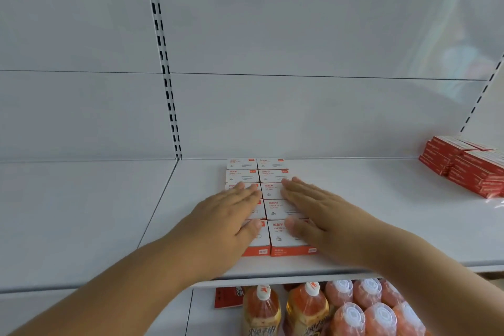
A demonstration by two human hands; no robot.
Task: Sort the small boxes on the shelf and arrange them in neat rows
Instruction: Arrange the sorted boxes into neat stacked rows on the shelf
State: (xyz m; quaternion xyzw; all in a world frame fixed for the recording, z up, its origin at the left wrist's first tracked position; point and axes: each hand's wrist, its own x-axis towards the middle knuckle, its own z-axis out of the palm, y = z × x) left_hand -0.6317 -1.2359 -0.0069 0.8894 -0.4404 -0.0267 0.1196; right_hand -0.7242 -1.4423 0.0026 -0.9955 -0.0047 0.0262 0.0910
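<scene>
Boxes (272, 176), white with orange trim, sit in two neat columns mid-shelf (381, 213), running front edge to back panel. I see left hand (226, 215) and right hand (319, 210) flat on them, fingers straight, gripping nothing. Red packs (463, 163) stack far right on the white shelf; bottles (308, 308) stand below.

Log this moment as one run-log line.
left hand: flat on boxes | right hand: flat on boxes | paper clip boxes: two neat columns | grip: none

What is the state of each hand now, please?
Left hand: open, fingers flat on the boxes.
Right hand: open, fingers flat on the boxes.
</scene>
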